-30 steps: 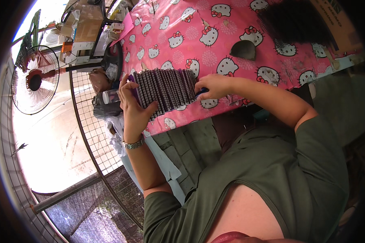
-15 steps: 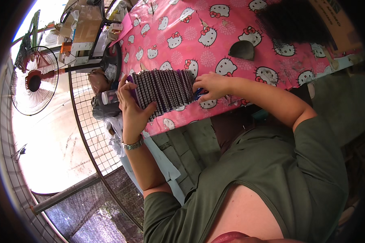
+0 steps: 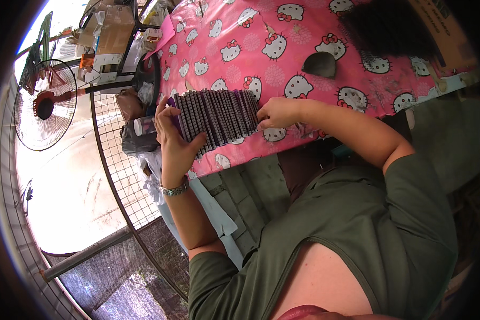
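A tightly packed row of dark, knobbly ridged strips (image 3: 216, 118) stands side by side on the pink tablecloth, close to the table's near edge. A purple piece shows at its left end. My left hand (image 3: 172, 140) is clasped around that end, thumb over the near side and fingers at the far side. At the opposite end, my right hand (image 3: 277, 113) has its fingers curled and pinched together against the last strips. Whatever lies between those fingertips is hidden.
Pink patterned cloth (image 3: 232, 72) covers the table. A dark curved piece (image 3: 320, 64) lies beyond my right hand. A black bristly heap (image 3: 386, 29) sits at the far right beside a cardboard box (image 3: 437, 32). Left of the table are a fan (image 3: 45, 106) and plastic bags (image 3: 136, 141).
My right hand's fingers have drawn closer together at the row's right end, and the blue bit beneath them is no longer visible. The left hand keeps its place.
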`<state>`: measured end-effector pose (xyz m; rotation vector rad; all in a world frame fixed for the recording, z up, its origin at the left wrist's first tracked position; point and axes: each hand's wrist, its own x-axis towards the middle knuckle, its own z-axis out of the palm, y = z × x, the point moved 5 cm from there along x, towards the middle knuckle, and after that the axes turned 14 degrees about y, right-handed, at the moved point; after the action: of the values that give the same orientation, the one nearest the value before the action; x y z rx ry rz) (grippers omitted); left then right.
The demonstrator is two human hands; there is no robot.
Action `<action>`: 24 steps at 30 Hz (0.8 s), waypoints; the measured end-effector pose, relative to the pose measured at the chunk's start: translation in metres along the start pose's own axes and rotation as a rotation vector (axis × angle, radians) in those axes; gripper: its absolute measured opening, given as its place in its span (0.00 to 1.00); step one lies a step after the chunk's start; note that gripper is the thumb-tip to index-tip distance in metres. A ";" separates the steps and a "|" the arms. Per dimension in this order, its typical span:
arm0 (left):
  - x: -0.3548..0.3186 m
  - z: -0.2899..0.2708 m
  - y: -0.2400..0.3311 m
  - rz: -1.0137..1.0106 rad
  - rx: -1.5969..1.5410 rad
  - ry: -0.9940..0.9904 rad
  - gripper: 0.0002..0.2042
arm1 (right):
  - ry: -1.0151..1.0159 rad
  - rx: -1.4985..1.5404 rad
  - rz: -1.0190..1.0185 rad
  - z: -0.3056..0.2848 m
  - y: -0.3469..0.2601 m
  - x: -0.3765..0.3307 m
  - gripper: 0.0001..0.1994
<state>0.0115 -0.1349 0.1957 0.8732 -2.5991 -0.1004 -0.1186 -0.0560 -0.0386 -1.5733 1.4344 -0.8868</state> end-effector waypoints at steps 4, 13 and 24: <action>-0.003 0.000 -0.003 -0.017 -0.039 0.004 0.35 | 0.068 -0.033 -0.070 -0.007 -0.005 -0.006 0.21; 0.000 0.001 0.002 -0.041 -0.007 -0.050 0.34 | 0.198 -0.119 -0.209 -0.008 0.004 -0.010 0.20; -0.002 0.002 -0.003 -0.066 -0.048 -0.054 0.34 | 0.204 -0.071 -0.191 -0.011 0.012 -0.017 0.22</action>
<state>0.0138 -0.1359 0.1928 0.9521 -2.6062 -0.2070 -0.1358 -0.0402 -0.0447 -1.7355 1.4872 -1.1473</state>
